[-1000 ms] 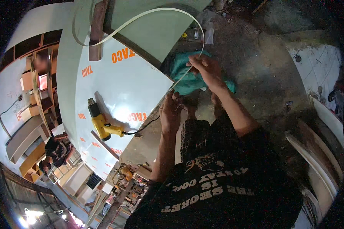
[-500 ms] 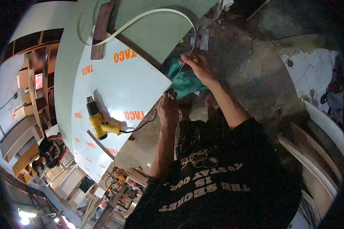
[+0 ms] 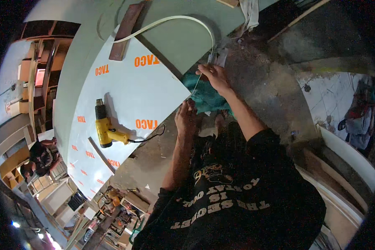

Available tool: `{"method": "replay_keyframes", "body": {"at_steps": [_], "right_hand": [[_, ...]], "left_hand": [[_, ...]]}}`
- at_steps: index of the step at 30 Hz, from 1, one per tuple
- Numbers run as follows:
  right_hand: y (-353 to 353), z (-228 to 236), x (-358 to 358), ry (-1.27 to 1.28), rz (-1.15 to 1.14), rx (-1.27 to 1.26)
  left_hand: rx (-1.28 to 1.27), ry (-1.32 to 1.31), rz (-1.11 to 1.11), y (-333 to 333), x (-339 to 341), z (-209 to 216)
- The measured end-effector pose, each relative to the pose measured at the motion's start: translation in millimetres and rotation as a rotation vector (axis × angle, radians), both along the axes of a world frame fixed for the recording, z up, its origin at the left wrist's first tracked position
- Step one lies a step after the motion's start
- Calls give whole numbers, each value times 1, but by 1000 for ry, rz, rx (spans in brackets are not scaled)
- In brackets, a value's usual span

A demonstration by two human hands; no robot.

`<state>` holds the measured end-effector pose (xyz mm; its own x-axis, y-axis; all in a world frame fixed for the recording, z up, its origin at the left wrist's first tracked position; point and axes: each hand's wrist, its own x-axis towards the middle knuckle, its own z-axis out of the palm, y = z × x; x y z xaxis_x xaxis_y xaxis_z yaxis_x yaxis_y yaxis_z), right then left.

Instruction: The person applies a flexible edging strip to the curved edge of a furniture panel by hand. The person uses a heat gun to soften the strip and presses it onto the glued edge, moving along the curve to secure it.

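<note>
A long cream edging strip (image 3: 171,18) loops over the far side of the white panel (image 3: 125,87) and comes down to its right corner. My right hand (image 3: 216,78) pinches the strip a little beyond that corner. At the corner itself, my left hand (image 3: 185,118) has thumb and fingers closed around the strip's lower end, against the panel edge. A yellow heat gun (image 3: 105,129) lies on the panel left of my left hand, its black cord running over the near edge. A dark brown wooden piece (image 3: 126,31) lies across the panel's far corner.
Under the panel is a grey-green tabletop (image 3: 73,83). A thin strip (image 3: 101,155) lies near the panel's near edge. Green cloth (image 3: 210,96) hangs below the corner. Tools and boxes (image 3: 121,208) stand lower left; another person (image 3: 46,158) is at far left. Long boards (image 3: 337,187) lean at right.
The view has shifted slightly, moving the panel in the picture. Both hands keep their hold on the strip near the corner, with only small shifts. The heat gun stays where it lay.
</note>
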<state>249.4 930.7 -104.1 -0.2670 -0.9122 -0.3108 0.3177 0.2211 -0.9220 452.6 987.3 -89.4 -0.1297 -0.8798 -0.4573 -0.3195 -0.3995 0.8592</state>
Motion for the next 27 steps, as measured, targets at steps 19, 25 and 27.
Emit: {"method": "replay_keyframes", "body": {"at_steps": [19, 25, 27], "right_hand": [[16, 6, 19, 71, -112, 247], [32, -2, 44, 87, -167, 339], [34, 19, 55, 87, -328, 370]], "left_hand": [[-101, -48, 435, 54, 256, 69], [-31, -1, 545, -7, 332, 50], [-30, 5, 475, -38, 324, 50]]}}
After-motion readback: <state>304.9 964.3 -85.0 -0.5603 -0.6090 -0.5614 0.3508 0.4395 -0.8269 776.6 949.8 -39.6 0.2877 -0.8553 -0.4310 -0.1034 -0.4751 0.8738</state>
